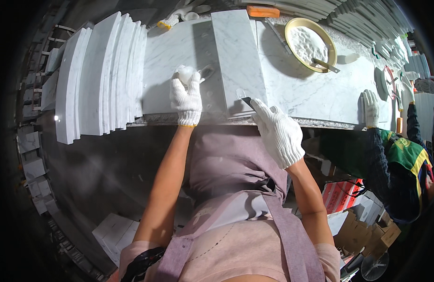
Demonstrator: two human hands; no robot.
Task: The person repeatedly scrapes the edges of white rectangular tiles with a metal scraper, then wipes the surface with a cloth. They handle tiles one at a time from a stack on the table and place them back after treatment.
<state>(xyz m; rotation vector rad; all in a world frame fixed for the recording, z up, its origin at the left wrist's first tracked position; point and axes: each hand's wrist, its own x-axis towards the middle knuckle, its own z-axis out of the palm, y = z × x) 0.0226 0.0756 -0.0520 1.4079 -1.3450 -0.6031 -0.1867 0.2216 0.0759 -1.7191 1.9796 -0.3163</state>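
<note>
My left hand [186, 99], in a white knit glove, is closed round a whitish lump [184, 72] just above the marble slab. Whether the lump is putty or crumpled film I cannot tell. My right hand [279, 132], gloved the same way, grips a small scraper with a dark blade [246, 100]. Its tip points at the near end of a long narrow marble strip [238, 49], where a wet-looking mark shows. The strip lies crosswise on larger grey-veined slabs [315, 96]. The scraper's handle is hidden in my glove.
Marble tiles [101, 75] stand in a row at the left. A yellow bowl [334, 49] of white paste holds a putty knife [326, 65]. An orange block [263, 11] and loose gloves [184, 14] lie at the back. A co-worker's gloved hand [371, 109] rests at right.
</note>
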